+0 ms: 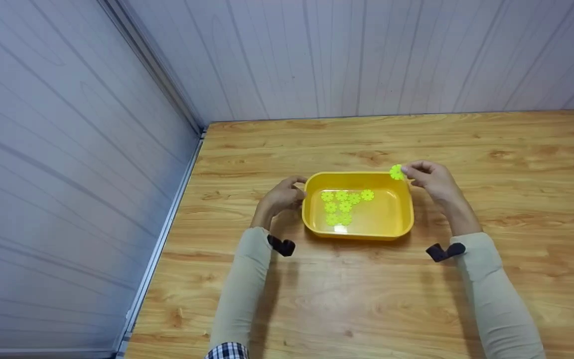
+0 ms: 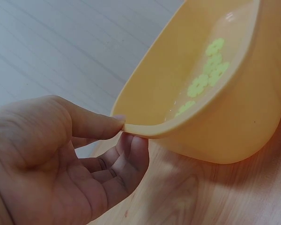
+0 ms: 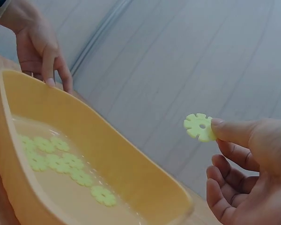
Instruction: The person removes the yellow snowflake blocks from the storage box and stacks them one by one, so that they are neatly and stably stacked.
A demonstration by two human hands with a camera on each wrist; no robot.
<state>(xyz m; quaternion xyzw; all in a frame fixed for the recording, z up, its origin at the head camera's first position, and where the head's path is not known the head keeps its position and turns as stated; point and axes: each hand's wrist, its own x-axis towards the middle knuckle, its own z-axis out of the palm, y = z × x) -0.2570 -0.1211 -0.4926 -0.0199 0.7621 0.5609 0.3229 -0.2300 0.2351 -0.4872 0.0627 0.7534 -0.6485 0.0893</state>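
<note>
Right fingers (image 3: 236, 133) pinch notched disc (image 3: 197, 127) by edge, rest protruding; left fingers (image 2: 96, 125) pinch tub rim (image 2: 154, 130).

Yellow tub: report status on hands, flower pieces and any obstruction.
Left hand pinches tub at the rim. Right hand pinches one flower piece. Other pieces inside tub. No obstruction seen between held piece and tub.

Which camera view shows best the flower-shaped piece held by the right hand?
The right wrist view: the flower-shaped piece appears larger, its notches and centre hole clear. The head view shows it small, by the far right corner of the yellow container. The left wrist view does not show it.
</note>
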